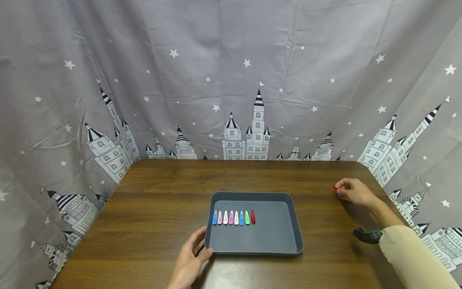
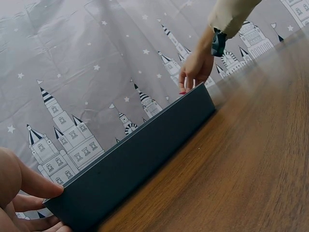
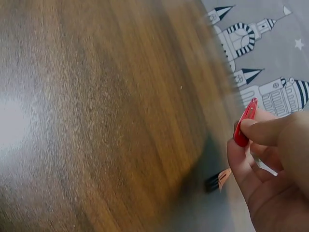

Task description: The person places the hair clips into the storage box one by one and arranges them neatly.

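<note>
A dark grey tray [image 1: 263,237] lies on the table, with a row of several snap hair clips [image 1: 231,217] along its left part, the last one red [image 1: 253,217]. My left hand [image 1: 191,253] grips the tray's near left corner; in the left wrist view its thumb [image 2: 46,186] presses the rim while the other fingers lie below. Well to the right of the tray, my right hand [image 1: 355,192] is raised over the table. Between thumb and fingers it pinches a red snap hair clip [image 3: 245,123], narrow end pointing up in the right wrist view.
Beyond the right hand's fingers, small black [image 3: 211,184] and orange [image 3: 224,178] pieces show on the brown wooden table [image 1: 162,192], partly hidden. A grey curtain [image 1: 231,40] with castles and stars hangs behind the table and along both sides.
</note>
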`<action>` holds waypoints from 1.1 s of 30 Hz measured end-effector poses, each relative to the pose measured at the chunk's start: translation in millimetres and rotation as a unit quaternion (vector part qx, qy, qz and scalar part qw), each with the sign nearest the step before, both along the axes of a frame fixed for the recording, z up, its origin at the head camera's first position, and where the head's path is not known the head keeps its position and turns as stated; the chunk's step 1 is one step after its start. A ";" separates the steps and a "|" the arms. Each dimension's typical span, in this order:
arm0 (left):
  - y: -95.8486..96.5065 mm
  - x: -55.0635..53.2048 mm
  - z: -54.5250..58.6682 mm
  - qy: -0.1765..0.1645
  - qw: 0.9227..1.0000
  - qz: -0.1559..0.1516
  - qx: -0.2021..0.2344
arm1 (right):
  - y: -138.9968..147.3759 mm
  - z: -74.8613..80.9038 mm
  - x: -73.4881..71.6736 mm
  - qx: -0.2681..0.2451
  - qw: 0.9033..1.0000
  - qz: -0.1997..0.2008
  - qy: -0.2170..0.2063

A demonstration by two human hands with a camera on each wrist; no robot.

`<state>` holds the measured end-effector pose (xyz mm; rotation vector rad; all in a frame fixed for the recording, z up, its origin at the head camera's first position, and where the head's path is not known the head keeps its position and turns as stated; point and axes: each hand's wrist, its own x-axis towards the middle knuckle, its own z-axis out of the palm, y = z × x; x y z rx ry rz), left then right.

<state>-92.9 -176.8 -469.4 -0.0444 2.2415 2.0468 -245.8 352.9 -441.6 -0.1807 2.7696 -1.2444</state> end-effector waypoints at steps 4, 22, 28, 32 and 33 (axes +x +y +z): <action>0.2 -0.5 0.0 -0.002 1.000 0.002 -0.005 | -4.0 1.3 -1.0 -0.016 1.000 0.001 -0.005; 0.5 0.9 0.0 0.001 1.000 0.000 0.001 | -26.1 -5.0 -2.0 -0.174 0.985 0.001 -0.023; 0.8 1.5 0.0 0.004 1.000 -0.002 0.006 | -34.7 -4.7 -0.5 -0.234 0.971 -0.007 -0.051; 1.0 1.9 0.0 0.005 1.000 -0.001 0.007 | -41.2 -5.0 -0.4 -0.267 0.961 -0.010 -0.070; 0.9 1.8 0.0 0.004 1.000 0.000 0.006 | -43.0 -4.8 -0.3 -0.273 0.959 -0.008 -0.075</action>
